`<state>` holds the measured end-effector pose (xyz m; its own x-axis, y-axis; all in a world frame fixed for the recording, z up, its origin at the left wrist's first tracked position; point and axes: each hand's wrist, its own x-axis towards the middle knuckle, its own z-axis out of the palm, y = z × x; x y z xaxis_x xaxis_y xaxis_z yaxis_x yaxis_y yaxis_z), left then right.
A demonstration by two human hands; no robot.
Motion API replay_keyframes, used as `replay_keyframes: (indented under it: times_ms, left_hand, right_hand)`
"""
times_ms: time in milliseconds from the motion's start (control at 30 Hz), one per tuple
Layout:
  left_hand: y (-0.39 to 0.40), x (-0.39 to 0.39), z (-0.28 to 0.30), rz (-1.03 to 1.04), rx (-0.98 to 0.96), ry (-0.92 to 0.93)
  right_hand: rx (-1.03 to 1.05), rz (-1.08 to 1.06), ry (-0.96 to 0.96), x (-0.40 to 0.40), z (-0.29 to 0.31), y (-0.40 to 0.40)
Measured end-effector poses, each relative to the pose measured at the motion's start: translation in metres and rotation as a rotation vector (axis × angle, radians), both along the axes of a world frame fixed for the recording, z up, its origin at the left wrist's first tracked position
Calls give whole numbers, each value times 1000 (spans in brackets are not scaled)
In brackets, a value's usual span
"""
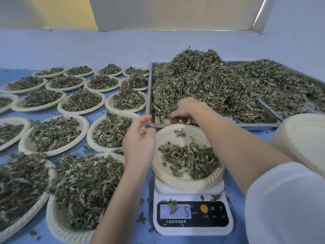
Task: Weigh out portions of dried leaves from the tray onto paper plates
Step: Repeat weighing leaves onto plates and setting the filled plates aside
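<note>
Blue table (146, 194) under pale wall. Right hand (186, 110) reaches into steel tray (151, 95), fingers curled down, gathering dried leaves (202, 81) at tray's near-left corner. Left hand (139, 140) hovers beside paper plate (168, 176), fingers relaxed, loosely curved, holding nothing. Plate sits on white scale (191, 226), small leaf portion on it; display shows 5, stray leaf partly covering it. Filled plates (52, 134) spread across table to left. Stack of unused plates (302, 138) at right; second tray (299, 103) behind.
</note>
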<state>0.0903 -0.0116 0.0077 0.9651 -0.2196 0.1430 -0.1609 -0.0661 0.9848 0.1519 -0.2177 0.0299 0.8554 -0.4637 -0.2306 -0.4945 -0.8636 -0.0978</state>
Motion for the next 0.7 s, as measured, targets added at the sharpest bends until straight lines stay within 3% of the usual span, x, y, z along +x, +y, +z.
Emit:
replay_keyframes:
  times_ms: [100, 233, 400, 500, 600, 700]
  left_hand:
    - [1, 2, 1, 13, 1, 6]
    - [3, 1, 2, 15, -24, 33]
    - [6, 0, 4, 24, -33, 40]
    - [8, 0, 5, 32, -38, 48]
    - [9, -3, 5, 37, -31, 45]
    - [10, -4, 4, 31, -25, 39]
  right_hand:
    - [58, 109, -78, -3, 2, 5]
    - [143, 87, -178, -23, 16, 7]
    - [280, 68, -459, -76, 48, 16]
    - [453, 181, -346, -113, 68, 30]
    - [424, 285, -117, -136, 80, 41]
    - [322, 263, -206, -140, 82, 43]
